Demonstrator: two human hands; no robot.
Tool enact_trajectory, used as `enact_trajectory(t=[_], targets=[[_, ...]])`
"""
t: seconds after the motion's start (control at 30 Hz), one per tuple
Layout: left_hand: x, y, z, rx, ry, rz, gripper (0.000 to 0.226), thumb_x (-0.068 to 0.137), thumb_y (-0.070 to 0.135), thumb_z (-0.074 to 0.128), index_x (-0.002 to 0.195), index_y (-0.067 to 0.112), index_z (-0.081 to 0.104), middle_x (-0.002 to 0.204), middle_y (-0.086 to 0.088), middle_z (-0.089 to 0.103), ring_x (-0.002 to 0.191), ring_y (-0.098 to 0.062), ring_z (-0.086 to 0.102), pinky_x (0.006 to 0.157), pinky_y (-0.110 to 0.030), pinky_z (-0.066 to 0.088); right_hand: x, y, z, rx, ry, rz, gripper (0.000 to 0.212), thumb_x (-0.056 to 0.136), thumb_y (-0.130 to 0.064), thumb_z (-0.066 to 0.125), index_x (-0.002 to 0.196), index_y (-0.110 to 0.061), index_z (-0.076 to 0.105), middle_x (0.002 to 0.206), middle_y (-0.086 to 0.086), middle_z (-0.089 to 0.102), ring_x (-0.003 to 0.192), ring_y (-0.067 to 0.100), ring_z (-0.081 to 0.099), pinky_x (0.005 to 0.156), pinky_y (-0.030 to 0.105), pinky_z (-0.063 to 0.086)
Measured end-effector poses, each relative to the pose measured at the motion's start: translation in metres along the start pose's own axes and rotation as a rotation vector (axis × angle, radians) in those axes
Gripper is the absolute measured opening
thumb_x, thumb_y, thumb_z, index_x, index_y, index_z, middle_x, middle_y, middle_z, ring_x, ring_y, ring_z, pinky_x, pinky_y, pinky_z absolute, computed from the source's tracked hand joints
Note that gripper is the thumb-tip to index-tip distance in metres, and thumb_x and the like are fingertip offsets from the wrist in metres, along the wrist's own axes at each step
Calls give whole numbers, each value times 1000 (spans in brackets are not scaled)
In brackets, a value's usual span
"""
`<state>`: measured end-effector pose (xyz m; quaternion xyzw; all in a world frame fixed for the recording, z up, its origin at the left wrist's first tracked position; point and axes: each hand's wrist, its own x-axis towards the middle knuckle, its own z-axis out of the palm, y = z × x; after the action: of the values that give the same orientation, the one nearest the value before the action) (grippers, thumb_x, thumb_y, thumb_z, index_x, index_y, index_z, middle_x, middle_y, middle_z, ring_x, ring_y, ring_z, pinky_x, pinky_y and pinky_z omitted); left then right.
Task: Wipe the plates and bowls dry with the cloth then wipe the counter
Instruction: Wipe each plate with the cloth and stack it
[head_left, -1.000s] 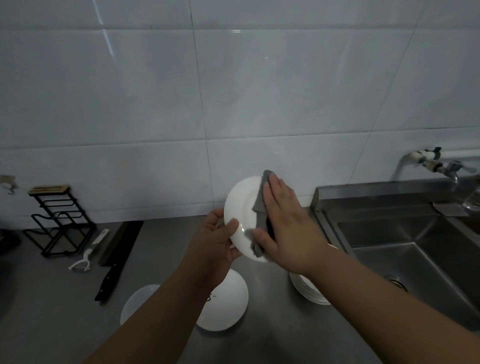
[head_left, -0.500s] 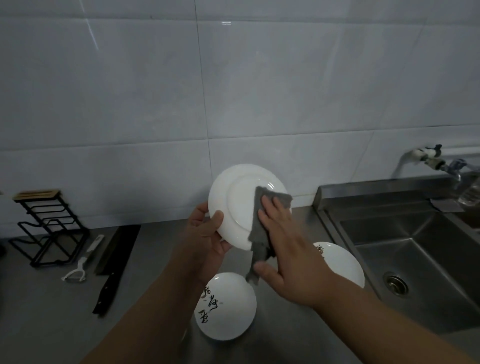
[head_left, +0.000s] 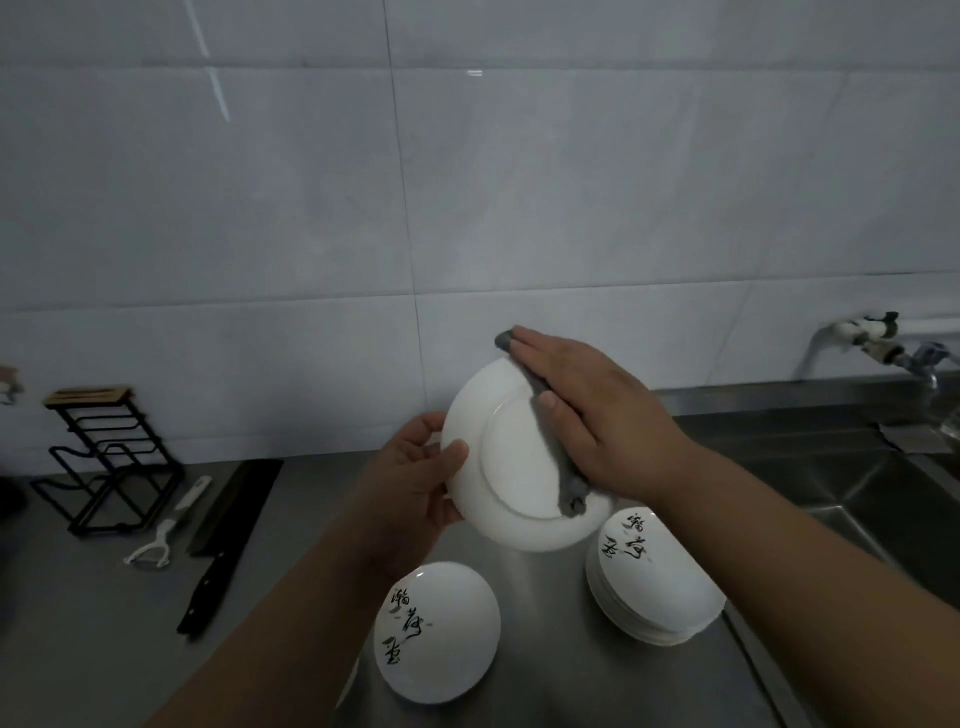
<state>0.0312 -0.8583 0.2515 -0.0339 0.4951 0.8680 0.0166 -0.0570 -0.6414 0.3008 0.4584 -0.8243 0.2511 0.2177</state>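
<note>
My left hand (head_left: 415, 478) grips the left rim of a white plate (head_left: 511, 467), held tilted above the counter with its underside toward me. My right hand (head_left: 597, 410) lies flat with straight fingers on a grey cloth (head_left: 569, 483), pressing it against the plate's right side. The cloth peeks out past my fingertips and bunches below my palm. On the steel counter (head_left: 104, 649) below sit a white plate with black brush writing (head_left: 441, 631) and, to its right, a stack of similar plates (head_left: 652, 582).
A black wire rack (head_left: 106, 457), a white peeler (head_left: 166, 525) and a black-handled cleaver (head_left: 223, 540) lie at the left. The steel sink (head_left: 857, 499) opens on the right with a tap (head_left: 872, 338) on the tiled wall above it.
The plate has been turned and tilted, and my right hand with the cloth has slid up over its right side. The view has tipped down, showing more of the stack.
</note>
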Motion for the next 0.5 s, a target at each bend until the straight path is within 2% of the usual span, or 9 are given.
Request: enact_trajectory(t=[0.1, 0.2, 0.27, 0.37, 0.5], targets=[[3, 3, 12, -68, 52, 67, 35, 85, 10, 71, 117, 12, 59, 105, -12, 74, 88, -26, 72, 64, -43, 61, -34, 1, 6, 90, 147, 142, 54, 106, -16, 42, 159, -7, 33, 167, 1, 29, 153, 16, 29, 125, 35, 26], [5, -1, 22, -98, 114, 81, 38, 86, 12, 60, 123, 11, 56, 109, -12, 74, 89, -27, 73, 63, -43, 62, -70, -3, 17, 157, 177, 237, 58, 106, -15, 42, 161, -8, 24, 171, 0, 19, 157, 16, 21, 127, 31, 18], [5, -7, 28, -80, 110, 52, 40, 86, 11, 60, 125, 10, 55, 111, -14, 73, 91, -29, 71, 66, -45, 62, -70, 6, 9, 185, 139, 231, 58, 105, -14, 43, 161, -11, 27, 170, -4, 21, 155, 11, 22, 126, 26, 18], [5, -10, 43, -39, 79, 53, 32, 85, 11, 59, 117, 12, 59, 104, -11, 75, 87, -28, 71, 65, -44, 62, -44, 27, -20, 227, 111, 262, 60, 101, -15, 47, 159, -22, 36, 166, -14, 30, 150, 1, 29, 123, 22, 24], [11, -9, 66, -145, 92, 134, 31, 84, 12, 59, 115, 12, 58, 107, -10, 74, 89, -24, 72, 69, -44, 62, -42, 25, -28, 218, 198, 258, 61, 102, -15, 46, 161, -22, 32, 167, -15, 26, 151, 3, 28, 122, 23, 23]])
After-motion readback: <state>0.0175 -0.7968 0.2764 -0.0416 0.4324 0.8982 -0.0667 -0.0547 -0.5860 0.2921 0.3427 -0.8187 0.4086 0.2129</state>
